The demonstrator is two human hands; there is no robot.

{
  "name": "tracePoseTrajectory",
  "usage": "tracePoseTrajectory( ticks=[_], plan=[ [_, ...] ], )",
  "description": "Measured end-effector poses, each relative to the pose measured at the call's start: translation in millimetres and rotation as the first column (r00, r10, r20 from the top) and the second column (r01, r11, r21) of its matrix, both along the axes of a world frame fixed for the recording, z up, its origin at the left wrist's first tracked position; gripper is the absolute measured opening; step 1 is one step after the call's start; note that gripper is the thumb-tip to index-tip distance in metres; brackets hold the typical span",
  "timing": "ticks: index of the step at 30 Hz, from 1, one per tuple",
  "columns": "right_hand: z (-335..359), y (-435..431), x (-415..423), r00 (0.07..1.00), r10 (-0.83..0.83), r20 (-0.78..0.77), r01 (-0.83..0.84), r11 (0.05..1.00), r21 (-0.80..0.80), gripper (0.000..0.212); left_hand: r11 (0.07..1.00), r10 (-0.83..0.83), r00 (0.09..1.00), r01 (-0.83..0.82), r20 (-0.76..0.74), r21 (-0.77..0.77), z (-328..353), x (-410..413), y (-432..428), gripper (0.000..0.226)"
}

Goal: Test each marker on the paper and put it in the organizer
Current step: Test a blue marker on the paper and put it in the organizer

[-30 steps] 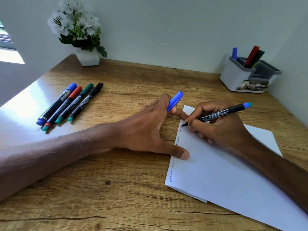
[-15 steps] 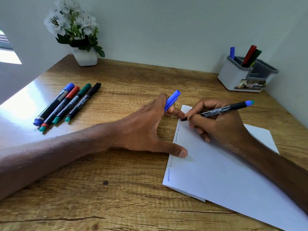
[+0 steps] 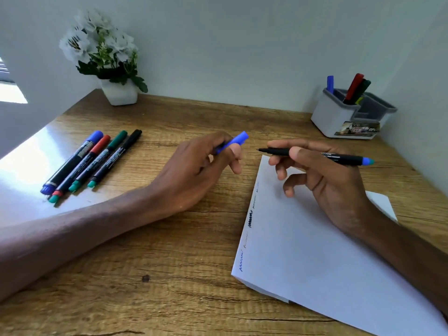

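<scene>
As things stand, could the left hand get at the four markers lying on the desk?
Probably yes for reach: bare desk lies between the left hand and the markers, with nothing in the way. But its grip is taken up by the blue cap, so picking one up looks awkward.

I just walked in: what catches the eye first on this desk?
Mid-desk, the right hand holds an uncapped marker above the paper's far corner, while the left hand pinches its blue cap. Four markers lie far left; an organizer stands back right.
</scene>
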State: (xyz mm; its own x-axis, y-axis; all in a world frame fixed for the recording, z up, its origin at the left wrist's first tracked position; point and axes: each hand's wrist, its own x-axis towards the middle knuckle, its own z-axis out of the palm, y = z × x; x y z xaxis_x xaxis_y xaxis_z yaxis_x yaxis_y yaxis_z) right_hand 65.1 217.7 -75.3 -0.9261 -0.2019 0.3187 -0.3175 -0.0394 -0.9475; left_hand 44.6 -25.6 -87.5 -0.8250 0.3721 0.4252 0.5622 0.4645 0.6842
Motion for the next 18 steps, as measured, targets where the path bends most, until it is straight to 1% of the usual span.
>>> tracePoseTrajectory(
  ticks=[4,10,14,18],
  plan=[
    [2.5,0.0,2.7,1.0,0.003,-0.003,-0.003,0.999,-0.04,0.029,0.998,-0.033,0.999,0.032,-0.015,-0.051,-2.4,-1.2,0.5,0.025],
    [2.8,-1.8,3.0,1.0,0.008,-0.023,-0.009,0.999,-0.043,0.025,0.993,-0.054,0.998,0.05,-0.037,-0.103,-2.9,-2.9,-1.3,0.019],
    [4.2,-3.6,2.9,1.0,0.006,-0.023,-0.007,0.999,-0.043,0.025,0.988,-0.061,0.997,0.052,-0.054,-0.145,-2.9,-2.4,-2.4,0.021],
    [3.9,-6.5,2.7,1.0,-0.001,-0.017,0.001,1.0,-0.001,0.021,0.983,-0.057,0.996,0.044,-0.067,-0.179,-2.3,-1.1,-3.0,0.026]
  ],
)
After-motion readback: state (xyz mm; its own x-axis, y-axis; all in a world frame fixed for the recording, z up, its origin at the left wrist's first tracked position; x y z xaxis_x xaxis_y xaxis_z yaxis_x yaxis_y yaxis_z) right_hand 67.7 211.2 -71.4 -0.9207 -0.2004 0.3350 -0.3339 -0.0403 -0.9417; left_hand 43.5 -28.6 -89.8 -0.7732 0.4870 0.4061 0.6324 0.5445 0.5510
